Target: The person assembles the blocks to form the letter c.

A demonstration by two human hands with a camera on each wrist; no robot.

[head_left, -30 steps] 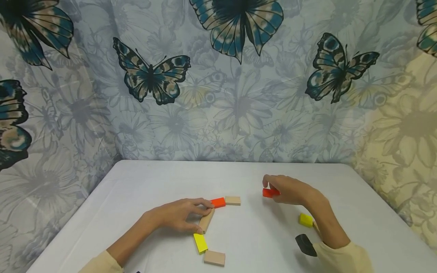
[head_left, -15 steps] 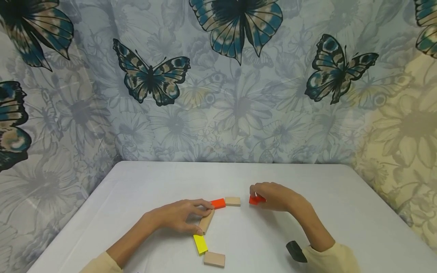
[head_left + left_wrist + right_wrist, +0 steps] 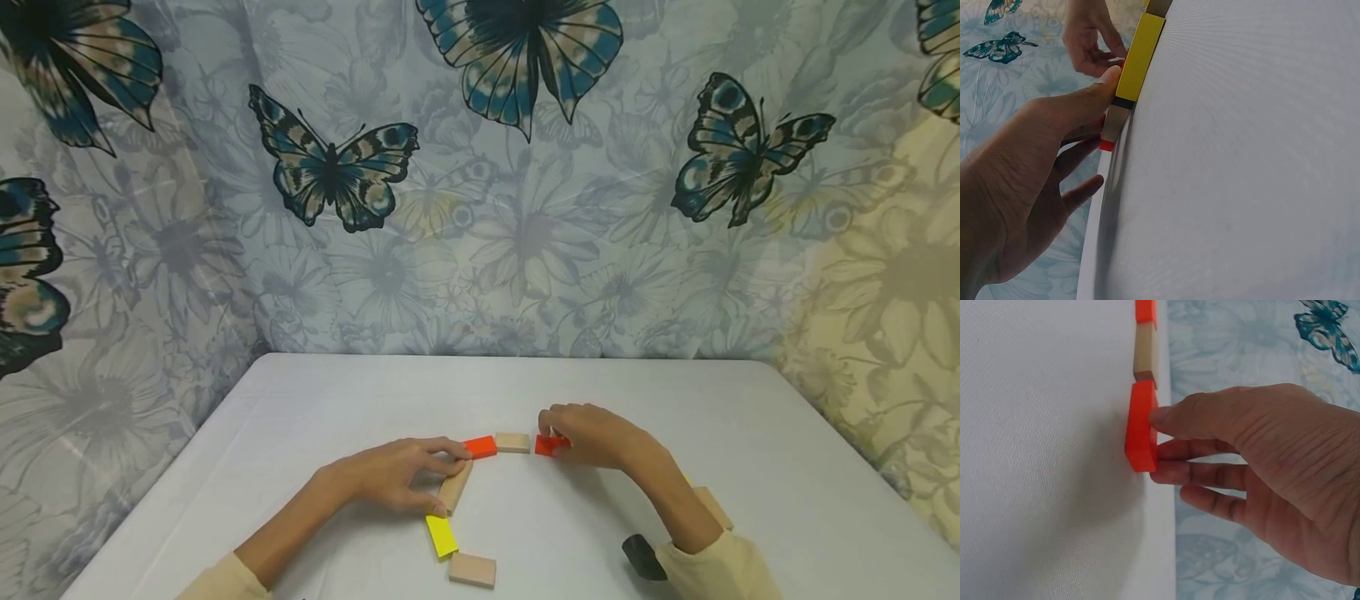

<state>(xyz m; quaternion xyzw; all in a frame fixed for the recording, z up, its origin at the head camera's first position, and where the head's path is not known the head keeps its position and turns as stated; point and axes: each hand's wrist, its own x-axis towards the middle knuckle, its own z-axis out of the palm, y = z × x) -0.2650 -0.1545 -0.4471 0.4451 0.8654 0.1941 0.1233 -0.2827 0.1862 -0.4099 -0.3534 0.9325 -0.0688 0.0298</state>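
My right hand pinches a red block between thumb and fingers, just right of a plain wooden block. In the head view a narrow gap parts the two. That wooden block's left end meets another red block. My left hand rests along the left of the row, with its thumb at the joint of a yellow block and a slanted wooden block. Its index fingertip touches near the left red block. One more wooden block lies at the row's near end.
Beside my right forearm lies a wooden block, with a sliver of yellow showing behind the arm. A dark object sits at the right cuff. The white table ends at a butterfly-patterned cloth backdrop.
My right hand has moved left and toward me with the red block, to near the wooden block at the row's right end. My left hand has stayed in place.
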